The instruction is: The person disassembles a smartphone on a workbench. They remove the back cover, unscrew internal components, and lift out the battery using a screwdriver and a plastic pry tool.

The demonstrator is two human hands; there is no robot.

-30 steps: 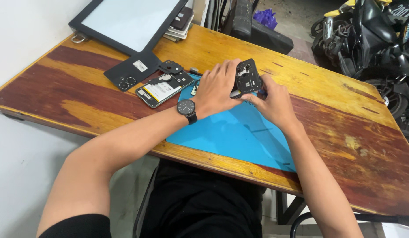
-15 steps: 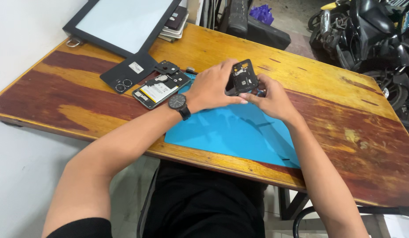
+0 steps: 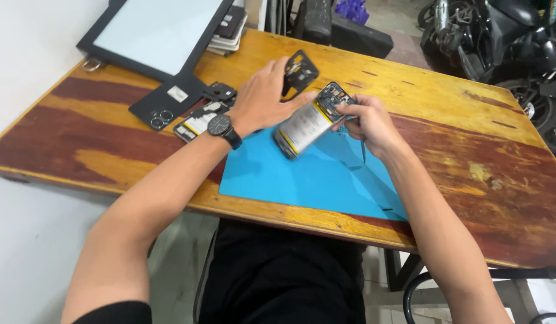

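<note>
My left hand (image 3: 263,99), with a black watch (image 3: 219,126) on its wrist, pinches a thin black inner cover plate (image 3: 299,71) and holds it up above the table. My right hand (image 3: 371,123) grips the top end of an opened phone (image 3: 308,123). The phone is tilted over the blue work mat (image 3: 314,177), with its pale battery and circuit board showing. A thin metal tool (image 3: 363,150) also hangs down from my right fingers. My left thumb is close to the phone's upper edge.
A black back cover with camera holes (image 3: 164,102) and a second opened phone (image 3: 197,123) lie left of the mat. A large flat screen (image 3: 158,33) and a stack of phones (image 3: 230,27) sit at the back of the wooden table (image 3: 470,150). A motorbike (image 3: 506,42) stands beyond.
The black cover plate has come off the phone: my left hand lifted it up and away. The phone now lies tilted in my right hand, its battery exposed.
</note>
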